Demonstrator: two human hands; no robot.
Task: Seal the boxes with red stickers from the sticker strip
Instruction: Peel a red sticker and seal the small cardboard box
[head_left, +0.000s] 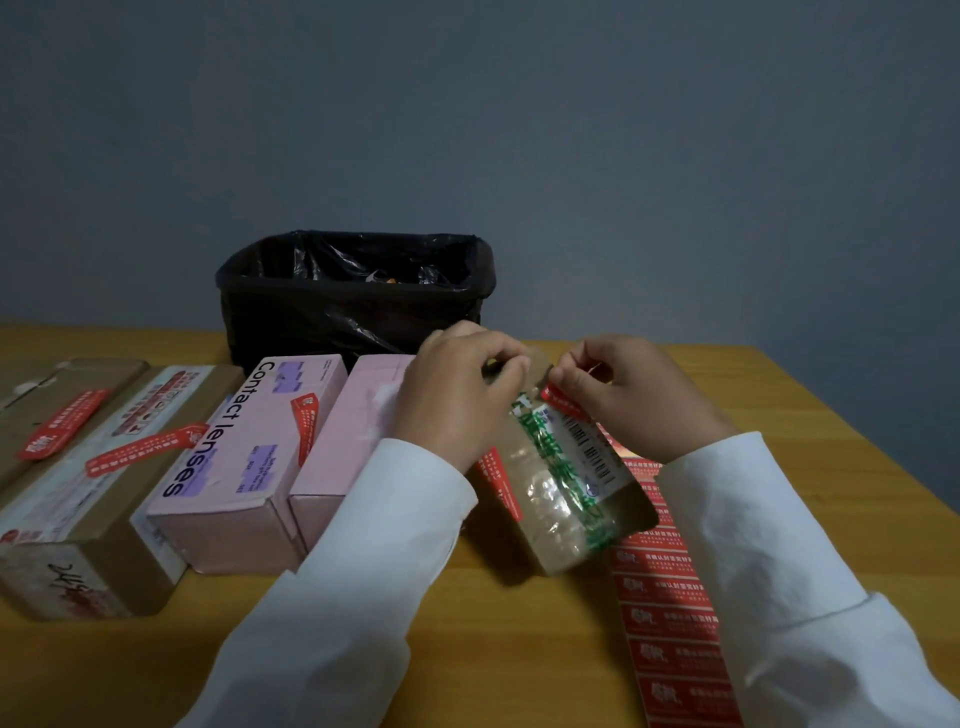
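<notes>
A small brown box (558, 499) wrapped in clear tape with green print is tilted up off the table between my hands. My left hand (457, 387) grips its far left top edge. My right hand (621, 387) pinches a red sticker (563, 402) at the box's top right corner. Another red sticker (498, 480) runs down the box's left side. The red sticker strip (670, 597) lies flat on the table under my right forearm, reaching toward the near edge.
To the left stand a plain pink box (348, 441), a pink "Contact lenses" box (236, 467) and two brown cartons (78, 499) (36, 395), three of them with red stickers. A black-lined bin (353, 296) stands behind, on the wooden table (519, 649).
</notes>
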